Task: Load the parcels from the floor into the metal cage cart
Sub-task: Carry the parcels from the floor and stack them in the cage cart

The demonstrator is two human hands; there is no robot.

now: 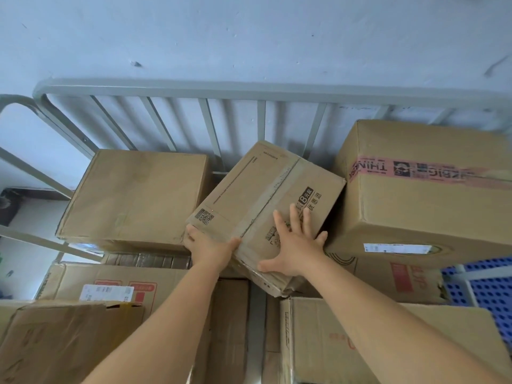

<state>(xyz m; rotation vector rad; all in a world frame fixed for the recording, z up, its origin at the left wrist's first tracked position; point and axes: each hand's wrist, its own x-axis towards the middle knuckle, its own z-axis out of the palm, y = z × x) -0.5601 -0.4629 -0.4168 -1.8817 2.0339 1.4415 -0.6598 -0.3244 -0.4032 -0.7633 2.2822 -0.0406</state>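
Note:
A taped brown cardboard parcel (257,195) with a QR code and black print lies tilted in the gap between two stacked boxes inside the grey metal cage cart (177,87). My left hand (207,246) grips the parcel's near left corner from below, thumb on its near edge. My right hand (293,242) lies flat on the parcel's top near the right edge, fingers spread and straight. The parcel's far end leans toward the cart's barred back wall.
A plain brown box (135,195) sits left of the parcel and a large box with pink tape (426,189) sits right. More cartons (105,284) are stacked below and in front. A blue perforated panel (487,289) shows at the right. A pale wall stands behind the cart.

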